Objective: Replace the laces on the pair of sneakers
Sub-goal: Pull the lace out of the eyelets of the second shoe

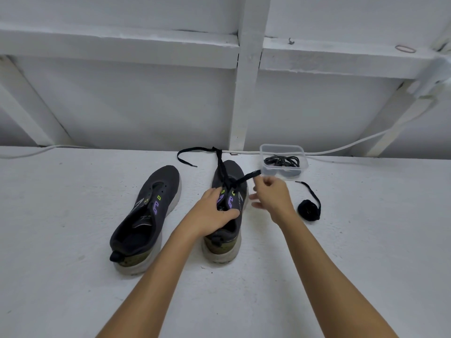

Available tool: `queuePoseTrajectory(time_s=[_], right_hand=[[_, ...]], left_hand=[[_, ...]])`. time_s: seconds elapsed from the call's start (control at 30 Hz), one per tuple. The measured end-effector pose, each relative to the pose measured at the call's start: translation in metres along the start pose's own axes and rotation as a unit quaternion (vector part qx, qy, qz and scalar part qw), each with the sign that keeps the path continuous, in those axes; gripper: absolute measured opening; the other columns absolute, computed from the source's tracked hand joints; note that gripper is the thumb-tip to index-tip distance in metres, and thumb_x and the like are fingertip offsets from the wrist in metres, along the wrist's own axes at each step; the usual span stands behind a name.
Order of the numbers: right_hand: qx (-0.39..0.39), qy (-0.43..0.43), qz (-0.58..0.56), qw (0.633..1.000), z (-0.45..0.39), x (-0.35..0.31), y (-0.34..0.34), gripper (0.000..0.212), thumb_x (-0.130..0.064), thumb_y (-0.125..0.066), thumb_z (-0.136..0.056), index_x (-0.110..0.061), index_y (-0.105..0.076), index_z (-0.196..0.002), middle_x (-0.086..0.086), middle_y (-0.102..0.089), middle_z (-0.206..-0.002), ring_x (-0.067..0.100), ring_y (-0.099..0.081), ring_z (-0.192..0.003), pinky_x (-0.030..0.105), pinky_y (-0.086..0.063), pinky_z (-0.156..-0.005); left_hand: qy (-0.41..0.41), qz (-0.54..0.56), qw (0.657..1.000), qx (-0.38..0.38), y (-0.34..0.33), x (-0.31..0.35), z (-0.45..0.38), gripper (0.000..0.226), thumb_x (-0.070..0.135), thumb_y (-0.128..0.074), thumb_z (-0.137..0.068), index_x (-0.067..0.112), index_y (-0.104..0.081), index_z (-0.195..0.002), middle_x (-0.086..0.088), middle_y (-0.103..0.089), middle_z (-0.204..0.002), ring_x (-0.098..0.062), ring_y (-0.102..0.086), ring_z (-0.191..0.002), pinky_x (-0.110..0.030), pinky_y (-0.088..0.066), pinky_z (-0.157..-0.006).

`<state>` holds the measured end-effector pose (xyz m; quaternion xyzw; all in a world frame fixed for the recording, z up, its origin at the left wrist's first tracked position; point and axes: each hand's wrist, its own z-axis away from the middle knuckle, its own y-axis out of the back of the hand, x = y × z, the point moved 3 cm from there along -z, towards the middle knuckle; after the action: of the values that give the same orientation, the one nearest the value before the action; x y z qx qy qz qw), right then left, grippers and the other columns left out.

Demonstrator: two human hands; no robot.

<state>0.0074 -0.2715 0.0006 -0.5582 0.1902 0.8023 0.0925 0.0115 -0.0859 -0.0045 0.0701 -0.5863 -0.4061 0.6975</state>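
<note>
At frame centre, the left hand (214, 213) rests with spread fingers on the right sneaker (225, 215) on the counter (73, 276). The right hand (273, 196) pinches one end of the black lace (220, 164) threaded through that sneaker. The unlaced left sneaker (146, 215) stands beside it, centre-left.

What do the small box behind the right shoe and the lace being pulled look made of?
The box looks like clear, glossy plastic: dark laces show through its walls. The lace pinched by the right hand looks like flat, matte black woven fabric, limp and creased; the exact fibre cannot be told.
</note>
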Motion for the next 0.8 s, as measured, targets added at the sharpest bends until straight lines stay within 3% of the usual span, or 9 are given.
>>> queuePoseTrajectory(time_s=[0.07,0.13,0.23,0.33,0.43,0.5,0.57,0.7,0.8], right_hand=[[-0.070,-0.027,0.036,0.997,0.004,0.008,-0.005,0.020,-0.026,-0.063,-0.098,-0.009,-0.070,-0.093,0.004,-0.071,-0.084,0.014,-0.070,-0.071,0.027,-0.058,-0.060],[-0.112,-0.001,0.042,0.993,0.009,0.012,-0.011,0.011,-0.022,-0.068,-0.094,-0.013,-0.074,-0.093,0.002,-0.072,-0.084,0.013,-0.067,-0.072,0.026,-0.058,-0.061],[-0.097,0.066,0.059,0.991,0.009,0.012,-0.017,0.011,-0.025,-0.077,-0.088,-0.016,-0.076,-0.095,0.000,-0.074,-0.087,0.010,-0.064,-0.071,0.025,-0.058,-0.063],[-0.094,0.110,0.124,0.982,0.004,0.010,-0.021,0.007,-0.027,-0.074,-0.089,-0.021,-0.074,-0.087,-0.004,-0.072,-0.083,0.013,-0.065,-0.073,0.038,-0.061,-0.073],[-0.017,0.116,0.039,0.992,0.000,0.004,-0.017,0.008,-0.025,-0.063,-0.097,-0.017,-0.065,-0.096,0.001,-0.068,-0.093,0.014,-0.070,-0.073,0.047,-0.063,-0.071],[0.073,0.102,-0.075,0.989,-0.001,-0.003,-0.005,0.009,-0.024,-0.057,-0.102,-0.015,-0.059,-0.105,0.007,-0.065,-0.105,0.011,-0.072,-0.074,0.035,-0.062,-0.062],[0.097,0.078,-0.097,0.987,-0.002,-0.005,0.004,0.015,-0.026,-0.057,-0.103,-0.012,-0.058,-0.108,0.008,-0.064,-0.107,0.011,-0.073,-0.075,0.029,-0.060,-0.059],[-0.071,-0.009,0.005,0.997,0.009,0.004,-0.003,0.032,-0.038,-0.069,-0.095,-0.006,-0.069,-0.095,0.008,-0.070,-0.088,0.014,-0.070,-0.072,0.030,-0.062,-0.064],[-0.124,0.045,0.057,0.990,0.015,0.010,-0.016,0.019,-0.030,-0.077,-0.089,-0.011,-0.073,-0.086,-0.001,-0.071,-0.076,0.012,-0.066,-0.069,0.026,-0.058,-0.061]], left_hand=[[0.000,-0.003,1.000,0.002,0.000,0.000,-0.001,0.074,0.048,-0.067,-0.086,0.026,-0.036,-0.150,0.012,-0.035,-0.152,-0.010,-0.042,-0.134,-0.031,-0.037,-0.106],[-0.002,-0.006,1.000,0.003,0.000,0.001,0.000,0.076,0.048,-0.067,-0.087,0.025,-0.035,-0.151,0.011,-0.034,-0.153,-0.010,-0.042,-0.133,-0.028,-0.036,-0.103],[0.002,-0.007,1.000,0.005,0.001,0.001,0.000,0.076,0.050,-0.066,-0.085,0.025,-0.036,-0.150,0.010,-0.034,-0.153,-0.012,-0.044,-0.132,-0.030,-0.039,-0.104],[-0.002,-0.006,1.000,0.005,0.000,0.003,0.002,0.058,0.045,-0.067,-0.088,0.026,-0.045,-0.138,0.010,-0.040,-0.145,-0.011,-0.048,-0.122,-0.026,-0.038,-0.095],[-0.007,0.000,1.000,0.004,0.000,0.002,0.001,0.054,0.045,-0.067,-0.087,0.028,-0.048,-0.135,0.010,-0.042,-0.142,-0.009,-0.047,-0.123,-0.028,-0.038,-0.097],[-0.003,-0.001,1.000,0.001,0.000,0.000,0.000,0.066,0.049,-0.067,-0.086,0.026,-0.043,-0.144,0.010,-0.039,-0.148,-0.010,-0.045,-0.130,-0.031,-0.039,-0.105],[0.004,-0.001,1.000,-0.002,0.000,-0.001,0.000,0.074,0.050,-0.067,-0.086,0.024,-0.038,-0.149,0.011,-0.035,-0.152,-0.010,-0.042,-0.134,-0.033,-0.038,-0.109],[0.001,-0.005,1.000,0.004,0.000,0.003,0.002,0.072,0.047,-0.066,-0.088,0.024,-0.037,-0.150,0.011,-0.034,-0.153,-0.009,-0.041,-0.134,-0.029,-0.037,-0.105],[-0.008,0.004,1.000,0.006,0.001,0.007,0.004,0.047,0.042,-0.066,-0.088,0.030,-0.049,-0.131,0.009,-0.041,-0.143,-0.009,-0.048,-0.120,-0.026,-0.037,-0.095]])
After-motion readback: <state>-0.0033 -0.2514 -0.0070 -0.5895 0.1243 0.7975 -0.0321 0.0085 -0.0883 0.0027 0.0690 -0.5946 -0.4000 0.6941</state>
